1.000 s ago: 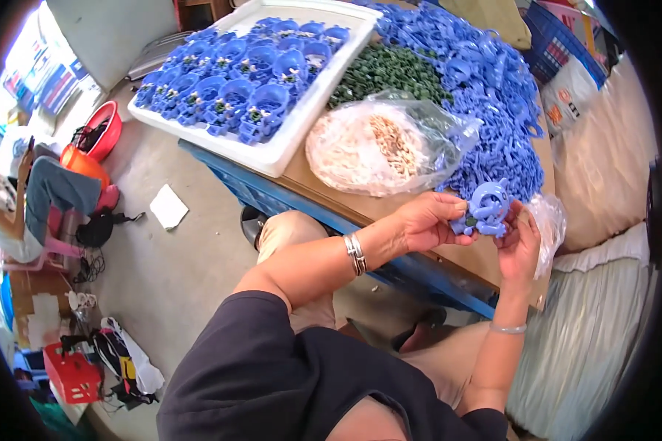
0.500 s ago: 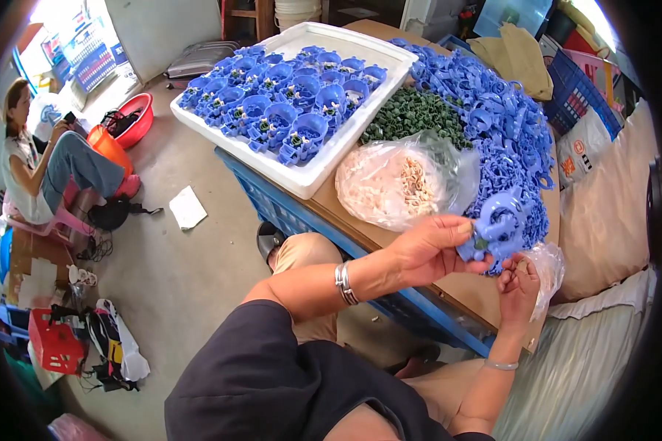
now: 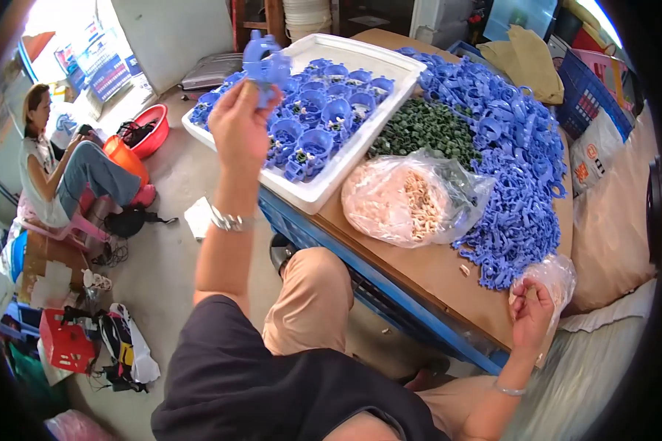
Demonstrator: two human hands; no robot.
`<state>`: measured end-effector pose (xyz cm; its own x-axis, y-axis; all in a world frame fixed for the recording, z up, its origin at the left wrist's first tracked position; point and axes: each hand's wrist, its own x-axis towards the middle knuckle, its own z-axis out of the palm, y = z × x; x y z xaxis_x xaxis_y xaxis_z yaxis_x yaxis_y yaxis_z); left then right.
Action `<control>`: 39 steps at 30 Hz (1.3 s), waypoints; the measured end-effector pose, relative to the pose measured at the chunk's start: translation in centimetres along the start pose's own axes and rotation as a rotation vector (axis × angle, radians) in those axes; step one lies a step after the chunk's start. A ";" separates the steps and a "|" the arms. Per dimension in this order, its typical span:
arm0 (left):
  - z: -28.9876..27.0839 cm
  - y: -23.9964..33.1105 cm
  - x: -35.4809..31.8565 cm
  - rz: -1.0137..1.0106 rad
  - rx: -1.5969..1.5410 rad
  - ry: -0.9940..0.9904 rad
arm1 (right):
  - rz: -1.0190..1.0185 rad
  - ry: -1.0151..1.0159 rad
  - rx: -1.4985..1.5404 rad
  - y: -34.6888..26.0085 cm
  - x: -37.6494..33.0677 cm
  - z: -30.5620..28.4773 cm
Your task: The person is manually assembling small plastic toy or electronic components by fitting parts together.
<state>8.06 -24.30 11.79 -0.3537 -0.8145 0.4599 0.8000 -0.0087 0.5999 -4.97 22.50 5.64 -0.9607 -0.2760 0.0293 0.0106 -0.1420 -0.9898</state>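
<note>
My left hand (image 3: 241,121) is raised over the near left part of a white tray (image 3: 309,192), pinching a blue plastic part (image 3: 266,62) with a round ring-like body. Several similar blue plastic assemblies (image 3: 315,141), with small dark and pale pieces fitted on them, stand in rows in the tray. At the near right of the table, my right hand (image 3: 531,309) is closed with curled fingers beside a crumpled clear plastic bag (image 3: 560,281); whatever is in the fingers, if anything, cannot be made out. Just beyond it lies a heap of loose blue plastic parts (image 3: 513,228).
On the brown tabletop (image 3: 412,273) are a pile of dark green pieces (image 3: 423,131) and a clear bag of small pale pieces (image 3: 379,197). A seated person (image 3: 48,165) is at the left, near a red basin (image 3: 153,132). A large beige sack (image 3: 610,235) borders the table's right.
My left hand has carried the blue plastic part from the heap at the right over to the tray. My right hand stays near the clear bag, now apart from the part.
</note>
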 end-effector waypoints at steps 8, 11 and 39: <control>-7.4 0.0 10.1 0.067 0.386 0.308 | 0.048 -0.061 -0.078 1.4 0.7 0.2; -6.0 -2.5 10.8 0.006 0.414 0.284 | 0.073 -0.065 -0.093 2.1 0.9 0.2; 7.8 -24.3 10.4 0.239 1.870 -0.635 | 0.157 -0.098 -0.359 1.8 1.3 -0.5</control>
<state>-18.85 -27.99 7.10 -0.7639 -0.4169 0.4925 -0.4122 0.9025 0.1246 -6.34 22.35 3.87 -0.9238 -0.3600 -0.1303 0.0410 0.2454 -0.9686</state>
